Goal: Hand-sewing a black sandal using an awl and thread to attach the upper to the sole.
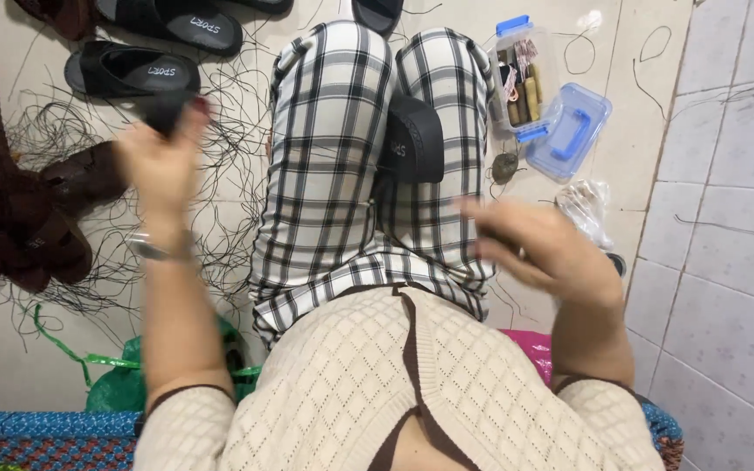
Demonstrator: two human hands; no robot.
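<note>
Black sandal [414,139] sits wedged between the person's checked-trousered knees [333,148], its long axis running up and down the view, sole facing out. Right hand [538,249] hovers just beside it, lower and to the right, fingers loosely spread and gripping nothing that shows (motion blur hides the fingertips). Left hand [161,161] is raised well apart on the other side, open, over loose dark threads [229,131] on the floor. Of the two hands, the right is nearer.
</note>
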